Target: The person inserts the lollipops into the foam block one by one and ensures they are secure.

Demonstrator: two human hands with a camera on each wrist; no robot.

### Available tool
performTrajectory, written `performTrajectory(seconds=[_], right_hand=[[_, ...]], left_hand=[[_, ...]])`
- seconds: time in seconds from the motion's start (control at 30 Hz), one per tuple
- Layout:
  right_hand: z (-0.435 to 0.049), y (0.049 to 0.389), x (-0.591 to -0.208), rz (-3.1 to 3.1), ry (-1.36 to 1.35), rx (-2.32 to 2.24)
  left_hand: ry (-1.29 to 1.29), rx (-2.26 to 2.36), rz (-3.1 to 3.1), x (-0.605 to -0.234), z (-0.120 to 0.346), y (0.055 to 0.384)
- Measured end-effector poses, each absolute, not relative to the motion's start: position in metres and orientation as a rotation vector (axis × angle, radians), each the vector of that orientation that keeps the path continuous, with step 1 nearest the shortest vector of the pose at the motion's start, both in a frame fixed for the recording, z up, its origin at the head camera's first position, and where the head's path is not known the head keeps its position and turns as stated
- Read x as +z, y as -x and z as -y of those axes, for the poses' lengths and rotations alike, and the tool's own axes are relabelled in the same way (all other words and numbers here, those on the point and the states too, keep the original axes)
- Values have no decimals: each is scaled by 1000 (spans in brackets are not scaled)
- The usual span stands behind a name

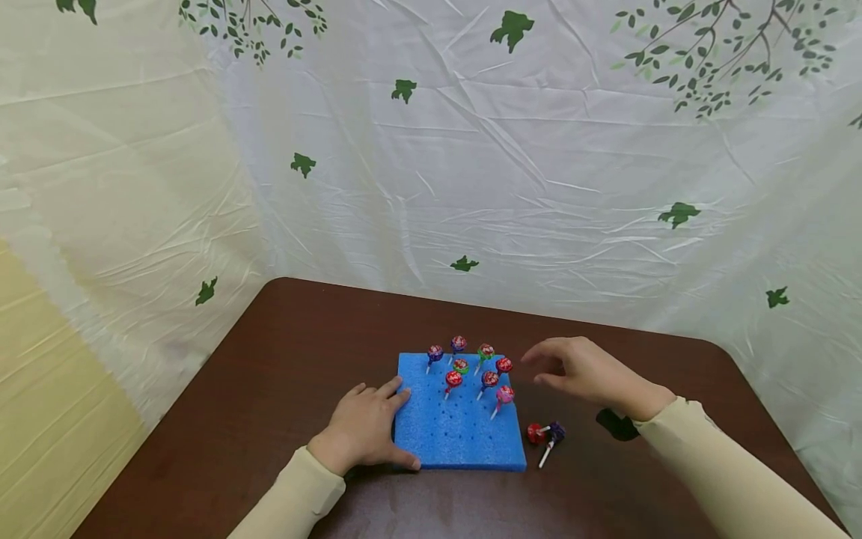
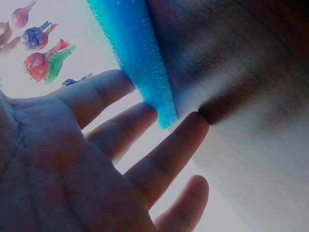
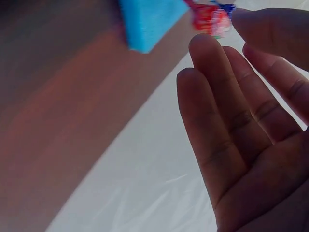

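A blue foam board dotted with small holes lies on the table. Several wrapped lollipops stand in it by their sticks, among them a red one, a pink one and a green-and-red one. My left hand touches the board's left side, fingers spread; in the left wrist view fingertips meet the foam edge. My right hand hovers right of the board, fingers loosely bent and holding nothing. In the right wrist view a blurred red lollipop appears beyond the fingertips.
Two loose lollipops, one red and one purple, lie on the dark brown table just right of the board. Behind the table hangs a white cloth with green leaf prints.
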State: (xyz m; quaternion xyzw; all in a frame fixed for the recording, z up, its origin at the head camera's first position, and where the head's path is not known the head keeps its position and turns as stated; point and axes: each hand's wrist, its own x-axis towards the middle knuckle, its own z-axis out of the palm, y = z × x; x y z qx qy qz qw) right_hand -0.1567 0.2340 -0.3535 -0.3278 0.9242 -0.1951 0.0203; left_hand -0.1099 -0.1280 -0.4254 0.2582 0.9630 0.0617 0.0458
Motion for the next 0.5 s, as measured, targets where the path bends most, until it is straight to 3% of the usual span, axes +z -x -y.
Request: performTrajectory(seconds=[0.5], right_hand=[[-270, 140, -394, -2757, 779, -731]], left_hand=[[-795, 187, -2941, -427, 128, 110]])
